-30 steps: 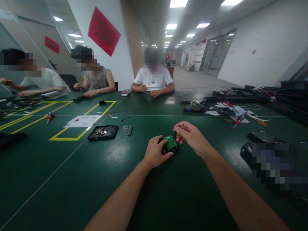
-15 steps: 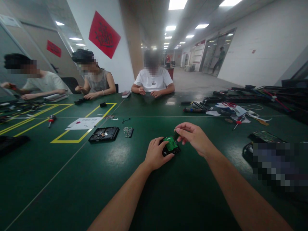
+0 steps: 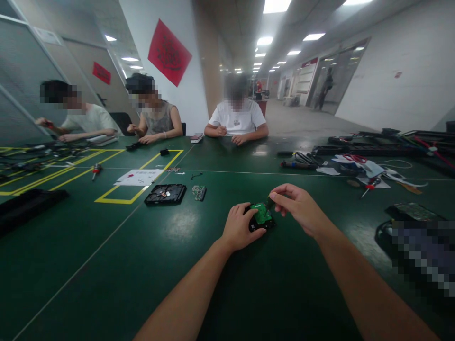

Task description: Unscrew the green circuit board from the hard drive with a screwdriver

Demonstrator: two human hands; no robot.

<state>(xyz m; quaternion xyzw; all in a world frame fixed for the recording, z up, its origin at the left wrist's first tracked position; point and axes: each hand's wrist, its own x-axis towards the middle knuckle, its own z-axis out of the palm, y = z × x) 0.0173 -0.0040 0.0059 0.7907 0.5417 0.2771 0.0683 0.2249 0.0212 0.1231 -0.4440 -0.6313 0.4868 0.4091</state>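
Observation:
Beneath my left hand (image 3: 239, 228) lies a small black hard drive (image 3: 253, 226) with a green circuit board (image 3: 262, 215) facing up. The fingers and thumb of that hand grip its left side and near edge, pressing it to the table. Between the thumb and fingertips of my right hand (image 3: 296, 204) is a short dark screwdriver (image 3: 269, 201). It stands roughly upright, its tip pointing down at the board; whether the tip sits in a screw is too small to tell. Left of the hands are a loose circuit board (image 3: 199, 192) and a black open-topped casing (image 3: 165, 194).
Three people sit across the green table (image 3: 170, 265). A paper sheet (image 3: 137, 177) and a red-handled screwdriver (image 3: 96, 170) lie left. Cables and tools, among them another red-handled screwdriver (image 3: 370, 187), lie right. Dark equipment (image 3: 386, 237) stands at the near right.
The whole view has shifted, so everything appears farther right. Both my hands keep their places on the drive and the screwdriver.

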